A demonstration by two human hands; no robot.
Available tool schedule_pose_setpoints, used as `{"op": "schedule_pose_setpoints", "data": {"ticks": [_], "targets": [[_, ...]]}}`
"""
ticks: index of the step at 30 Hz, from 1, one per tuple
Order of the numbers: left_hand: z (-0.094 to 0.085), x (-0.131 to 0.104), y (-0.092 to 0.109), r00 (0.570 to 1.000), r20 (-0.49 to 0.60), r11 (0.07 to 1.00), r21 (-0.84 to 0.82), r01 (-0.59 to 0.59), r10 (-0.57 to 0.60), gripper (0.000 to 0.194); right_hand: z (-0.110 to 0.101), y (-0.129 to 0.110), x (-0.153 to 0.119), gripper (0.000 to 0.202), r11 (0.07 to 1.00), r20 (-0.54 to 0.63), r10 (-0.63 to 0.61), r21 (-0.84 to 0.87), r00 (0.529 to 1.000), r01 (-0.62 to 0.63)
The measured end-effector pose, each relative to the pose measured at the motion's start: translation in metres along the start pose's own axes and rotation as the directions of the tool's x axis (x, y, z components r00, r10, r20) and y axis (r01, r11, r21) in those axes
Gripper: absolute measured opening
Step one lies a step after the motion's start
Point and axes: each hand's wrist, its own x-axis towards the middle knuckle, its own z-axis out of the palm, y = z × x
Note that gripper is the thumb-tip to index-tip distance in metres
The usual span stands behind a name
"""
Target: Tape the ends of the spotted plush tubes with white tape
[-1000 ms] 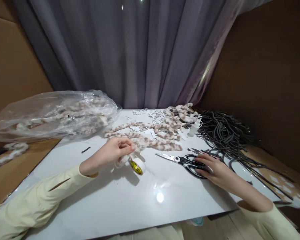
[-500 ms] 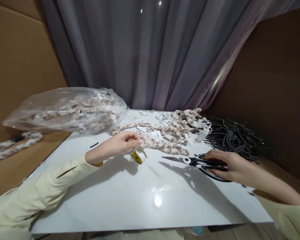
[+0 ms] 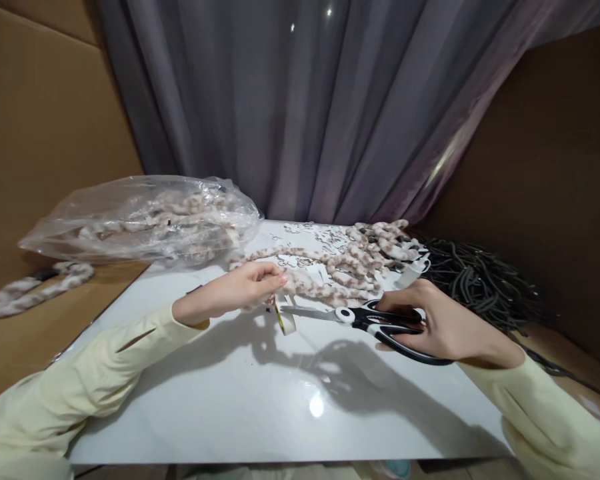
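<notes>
Black-and-white scissors [image 3: 361, 319] lay in the grasp of the right hand [image 3: 433, 323], its fingers curled through the handles above the middle of the table [image 3: 280, 413], toward the right edge. Their blades looked drawn together and pointed at the left edge, the tip just beside a white-and-yellow tape roll [image 3: 287, 323]; whether the tip touched it I could not tell. That tape roll hung clear of the surface, near the table's middle, suspended under the left hand [image 3: 245, 283], whose thumb and fingertips were pinched narrow. Some pale fluff showed below the palm, though I could not make out whether it was gripped too. Both arms wore pale yellow sleeves [image 3: 125, 363]

Brown-spotted furry strips [image 3: 325, 290] stretched behind the hands and heaped up toward the far right corner, with small scattered bits [image 3: 325, 237] near the far edge. By the right edge, partly behind the right hand, stood a white bottle [image 3: 413, 272], next to a tangle of black cords [image 3: 480, 280]. A clear plastic bag [image 3: 145, 223] with spotted furry pieces inside overlapped the far left corner. Off the left edge, a furry loop [image 3: 35, 290] rested on brown board [image 3: 110, 283]; a grey curtain [image 3: 260, 113] hung beyond the far edge
</notes>
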Motion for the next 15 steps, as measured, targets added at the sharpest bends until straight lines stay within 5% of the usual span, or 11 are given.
{"op": "schedule_pose_setpoints", "data": {"ticks": [15], "targets": [[0.005, 0.010, -0.017, 0.998, 0.056, 0.999, -0.023, -0.024, 0.025, 0.031, 0.008, 0.011, 0.013, 0.018, 0.995, 0.183, 0.048, 0.080, 0.982, -0.064]]}}
